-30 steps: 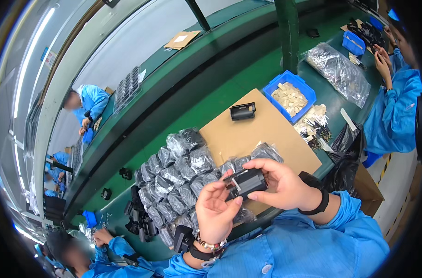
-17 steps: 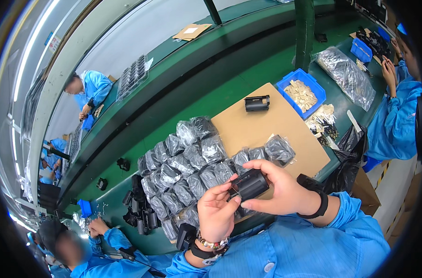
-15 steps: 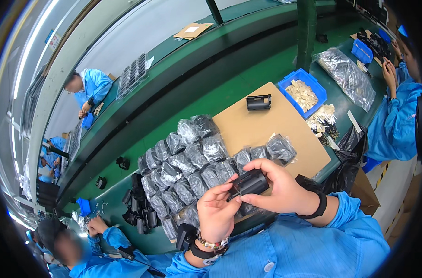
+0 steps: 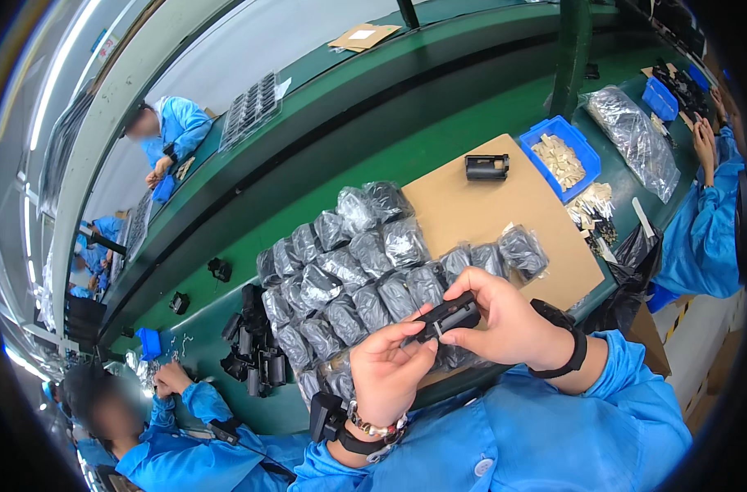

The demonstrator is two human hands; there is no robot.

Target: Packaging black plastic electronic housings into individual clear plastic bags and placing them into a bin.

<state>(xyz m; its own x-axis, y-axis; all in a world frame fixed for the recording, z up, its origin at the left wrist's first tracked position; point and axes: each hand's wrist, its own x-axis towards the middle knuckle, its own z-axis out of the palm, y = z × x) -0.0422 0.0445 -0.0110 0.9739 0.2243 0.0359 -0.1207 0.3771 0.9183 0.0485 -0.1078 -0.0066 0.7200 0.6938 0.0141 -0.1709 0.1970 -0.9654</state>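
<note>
Head view: left hand and right hand curl closed around 1 boxy, black plastic part.

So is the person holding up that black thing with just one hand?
No, the left hand and the right hand both grip the black part.

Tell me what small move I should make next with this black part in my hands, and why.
Perhaps turn the black part slightly with your right hand while your left hand steadies its other end. Both hands already hold it, one at each end, and they cover some of its surface, so a small turn would likely show more.
</note>
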